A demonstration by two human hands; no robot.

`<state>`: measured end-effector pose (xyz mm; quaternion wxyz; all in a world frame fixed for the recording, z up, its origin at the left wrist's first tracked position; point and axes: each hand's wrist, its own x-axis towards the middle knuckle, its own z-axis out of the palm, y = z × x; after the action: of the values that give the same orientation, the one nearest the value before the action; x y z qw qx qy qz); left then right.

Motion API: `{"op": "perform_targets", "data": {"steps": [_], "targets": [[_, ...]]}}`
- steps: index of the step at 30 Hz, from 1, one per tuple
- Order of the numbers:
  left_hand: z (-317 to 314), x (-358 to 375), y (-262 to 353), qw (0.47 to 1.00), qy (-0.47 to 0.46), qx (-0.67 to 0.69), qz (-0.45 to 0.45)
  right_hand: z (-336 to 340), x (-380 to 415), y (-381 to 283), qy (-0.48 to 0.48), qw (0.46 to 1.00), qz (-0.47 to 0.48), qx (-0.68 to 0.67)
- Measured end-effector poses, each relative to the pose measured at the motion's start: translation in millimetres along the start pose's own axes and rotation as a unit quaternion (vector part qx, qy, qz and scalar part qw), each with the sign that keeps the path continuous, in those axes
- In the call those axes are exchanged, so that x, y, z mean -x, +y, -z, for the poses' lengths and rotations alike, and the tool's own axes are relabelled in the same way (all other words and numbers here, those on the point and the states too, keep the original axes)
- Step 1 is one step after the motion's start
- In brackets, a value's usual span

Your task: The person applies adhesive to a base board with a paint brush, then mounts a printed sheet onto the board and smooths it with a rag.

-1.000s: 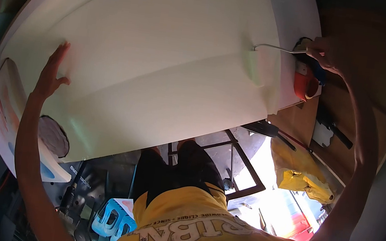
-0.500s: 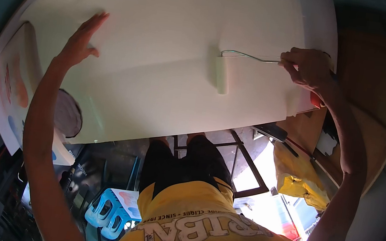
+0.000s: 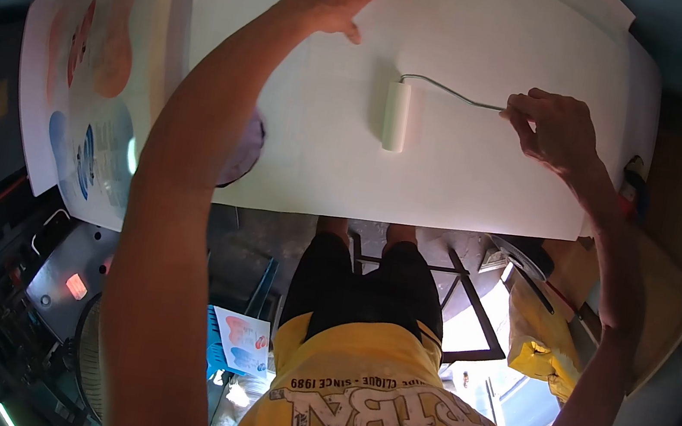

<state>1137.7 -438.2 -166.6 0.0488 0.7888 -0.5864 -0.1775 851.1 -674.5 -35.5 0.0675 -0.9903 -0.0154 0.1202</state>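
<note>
A large white sheet covers the work surface under both hands. My right hand is closed around the handle of a paint roller, whose thin wire frame reaches left. The roller's white sleeve lies over the middle of the sheet, pointing toward me. At the far side, my left hand is stretched out with thumb apart, over the sheet and holding nothing. Beneath my left forearm a round, dark-edged object shows only in part. Farther left, a printed sheet carries red and blue designs.
A small red and black object sits at the surface's right edge. Below are a dark metal frame, a yellow bag or cloth, and a blue plastic item with a printed card on it. A fan stands at lower left.
My left hand has swung right and farther away across the white sheet. The view has turned, so more of the printed designs shows. The roller remains in my right hand near the middle.
</note>
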Motion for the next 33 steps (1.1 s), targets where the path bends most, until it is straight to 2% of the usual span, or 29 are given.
{"op": "perform_targets", "data": {"steps": [7, 10, 13, 14, 16, 18, 19, 22, 23, 26, 29, 33], "targets": [[-3.9, -2.8, -7.6, 1.000, -0.009, -0.018, -0.012, -1.0, -46.1, -62.5, -0.021, 1.000, 0.009, -0.006], [-1.7, -0.9, -6.7, 0.999, -0.009, -0.031, -0.019, 6.6, -35.2, -60.4, -0.022, 0.999, -0.011, -0.026], [7.8, -5.8, -0.5, 0.998, -0.032, -0.060, 0.001, 42.6, 10.8, -60.4, -0.101, 0.972, -0.173, -0.124], [5.6, -4.4, -1.1, 0.998, -0.028, -0.062, -0.002, 36.1, 39.4, -49.6, -0.053, 0.973, -0.156, -0.162], [1.2, -1.0, -5.5, 0.997, -0.025, -0.066, -0.006, 36.5, 78.2, -47.1, -0.010, 0.953, -0.207, -0.222], [0.3, -1.8, -5.7, 0.997, -0.019, -0.069, -0.015, 30.7, 109.5, -46.4, 0.037, 0.942, -0.248, -0.224], [1.1, -2.7, -2.5, 0.998, -0.019, -0.064, -0.012, 24.9, 129.5, -37.5, 0.029, 0.944, -0.262, -0.200], [-5.1, -3.3, -11.4, 0.999, -0.007, -0.040, -0.030, -2.4, 189.1, -38.8, -0.008, 0.887, -0.423, -0.183], [-5.1, -4.8, -15.7, 0.998, -0.003, -0.035, -0.044, -19.3, 213.9, -31.8, 0.002, 0.880, -0.436, -0.188], [7.6, -2.1, -2.9, 0.999, -0.015, -0.035, -0.039, -56.1, 268.1, -21.0, 0.185, 0.844, -0.476, -0.163], [9.8, -0.6, -1.4, 0.998, -0.011, -0.017, -0.053, -84.9, 304.1, 27.1, 0.213, 0.807, -0.523, -0.171], [17.3, -1.3, 5.7, 0.998, -0.018, 0.019, -0.056, -103.6, 326.8, 93.6, 0.224, 0.815, -0.505, -0.173]]}}
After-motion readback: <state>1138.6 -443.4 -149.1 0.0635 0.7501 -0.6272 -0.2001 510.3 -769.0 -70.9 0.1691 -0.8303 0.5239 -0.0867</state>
